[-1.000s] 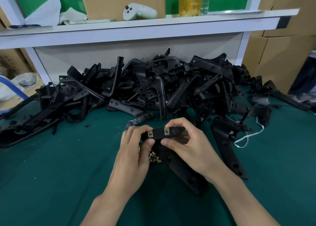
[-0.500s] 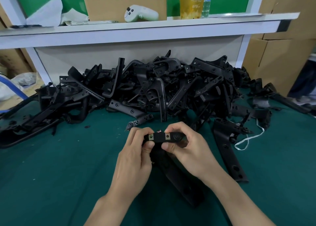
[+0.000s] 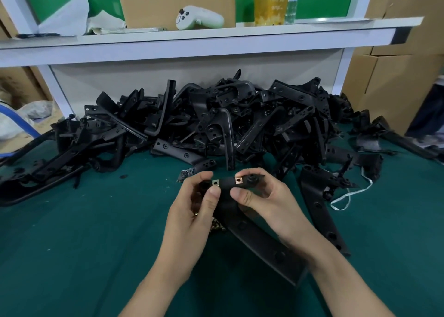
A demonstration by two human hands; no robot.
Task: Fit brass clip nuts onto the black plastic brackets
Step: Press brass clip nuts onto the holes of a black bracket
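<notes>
bracket: I see one short black plastic bracket held between both hands, raised off the dark green mat, just in front of the stock pile.
clip nuts: two on its upper face. Left flat brass clip nut sits by the left thumb, right flat brass clip nut by the right forefinger.
left hand: grips the bracket's left end, thumb tip just under the left nut, fingers curled behind.
right hand: pinches the right end, thumb below, forefinger arched over.
spares: small heap of loose brass nuts on the mat, partly hidden by the left hand.
stock: big pile of black plastic brackets at the back; a long black flat bracket lies under the right wrist.
shelf: white game controller on top.
</notes>
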